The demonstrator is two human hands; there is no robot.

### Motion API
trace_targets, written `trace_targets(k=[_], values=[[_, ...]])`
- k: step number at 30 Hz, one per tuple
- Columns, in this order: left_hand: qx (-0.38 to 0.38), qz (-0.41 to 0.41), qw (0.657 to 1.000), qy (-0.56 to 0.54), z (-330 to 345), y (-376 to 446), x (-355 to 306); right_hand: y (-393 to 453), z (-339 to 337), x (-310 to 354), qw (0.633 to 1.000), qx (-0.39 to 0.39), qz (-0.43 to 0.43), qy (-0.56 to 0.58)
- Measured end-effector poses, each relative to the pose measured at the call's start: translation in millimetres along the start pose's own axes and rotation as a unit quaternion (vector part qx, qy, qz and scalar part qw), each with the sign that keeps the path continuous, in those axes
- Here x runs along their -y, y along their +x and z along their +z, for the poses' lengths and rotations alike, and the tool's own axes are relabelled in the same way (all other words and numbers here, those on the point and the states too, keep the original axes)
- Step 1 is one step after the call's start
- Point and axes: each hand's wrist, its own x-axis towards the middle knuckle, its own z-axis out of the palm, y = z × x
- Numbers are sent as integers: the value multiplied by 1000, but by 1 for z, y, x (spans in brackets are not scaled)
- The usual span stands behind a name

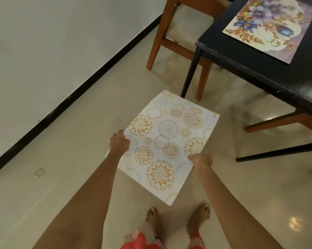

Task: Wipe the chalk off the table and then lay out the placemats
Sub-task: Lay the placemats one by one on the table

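- Head view: black glossy table (270, 72) lies ahead and right of both hands; floral placemat (270, 27) already flat on it.
- Circle-patterned placemat (169, 141), thin, stiff, rectangular, is held over the floor, long axis pointing away, towards the table.
- Left hand (119, 142) pinches its left edge; right hand (200, 161), nearer the table, its right edge.

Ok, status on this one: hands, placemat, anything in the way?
Left hand and right hand both grip the white patterned placemat, held over the floor. Floral placemat already on the black table. Wooden chair stands at the table corner.
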Motion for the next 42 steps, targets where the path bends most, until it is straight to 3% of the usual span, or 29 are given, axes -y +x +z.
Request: trace_targets(k=[6,13,22,30,42], values=[[-21,-15,995,-94,-20,-12,-12,-11,-19,15,991,-36,-104,72],[-57,15,986,-159,-29,-37,-35,-21,-39,37,978,-84,-175,77],[-46,57,947,-312,-25,-67,-94,-30,-107,68,926,-145,-213,276],[-21,116,926,-360,-5,-95,-217,3,-216,93,895,-188,-201,351],[-3,198,911,-363,80,-138,-437,99,-418,124,899,-225,-150,344]])
